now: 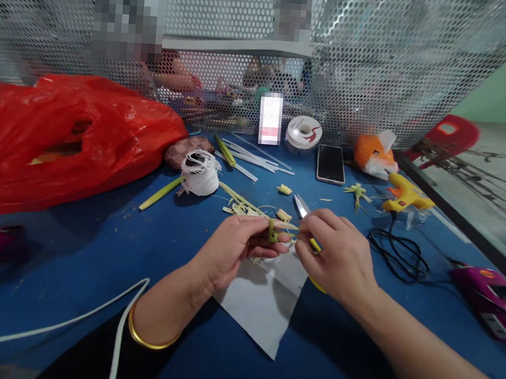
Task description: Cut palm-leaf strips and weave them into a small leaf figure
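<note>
My left hand [237, 243] holds a small green folded leaf strip piece [272, 230] between thumb and fingers, above a white paper sheet [266, 306]. Thin pale ends of the piece reach toward my right hand [333, 247], whose thumb and fingertips are pinched together at those ends. Scissors [301, 205] with yellow handles lie under my right hand, their blades pointing away. Just beyond my left hand are pale leaf scraps [241, 208] and a short yellowish stem piece [283, 215].
Around lie a red bag [122, 128], a white string roll [201, 174], white strips [255, 158], a lit phone [270, 121], a tape roll [303, 133], a dark phone [331, 163], a yellow glue gun [408, 193] and a purple power strip [486, 295]. A white cable crosses my left forearm.
</note>
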A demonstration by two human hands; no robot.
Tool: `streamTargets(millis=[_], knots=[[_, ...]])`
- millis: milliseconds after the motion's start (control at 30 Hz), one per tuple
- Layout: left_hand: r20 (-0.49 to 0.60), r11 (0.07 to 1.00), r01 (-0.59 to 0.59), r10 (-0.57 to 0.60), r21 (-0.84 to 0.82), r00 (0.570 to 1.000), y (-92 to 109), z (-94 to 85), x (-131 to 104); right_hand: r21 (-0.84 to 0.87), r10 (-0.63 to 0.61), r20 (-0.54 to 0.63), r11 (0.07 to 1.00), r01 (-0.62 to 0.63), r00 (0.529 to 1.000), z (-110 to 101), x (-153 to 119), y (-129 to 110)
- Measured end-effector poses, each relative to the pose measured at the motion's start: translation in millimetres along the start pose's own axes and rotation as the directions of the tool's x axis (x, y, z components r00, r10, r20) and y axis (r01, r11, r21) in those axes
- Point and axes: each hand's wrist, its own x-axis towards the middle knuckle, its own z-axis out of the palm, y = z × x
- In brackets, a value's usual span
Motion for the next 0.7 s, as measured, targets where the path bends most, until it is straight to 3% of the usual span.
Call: streamTargets(millis=[500, 700], knots=[[-0.02, 1.0, -0.005, 0.006, 0.009, 1.0, 2.5, 3.9, -2.4, -0.007, -0.071, 0.019, 0.997, 0.071, 0.997, 4.4, -1.0, -5.2], [-0.013, 1.0, -0.014, 0.015, 0.014, 1.0, 1.0, 3.1, -1.8, -0.105, -0.18, -0.005, 0.978, 0.178, 0.984, 1.9, -1.2, -2.3]])
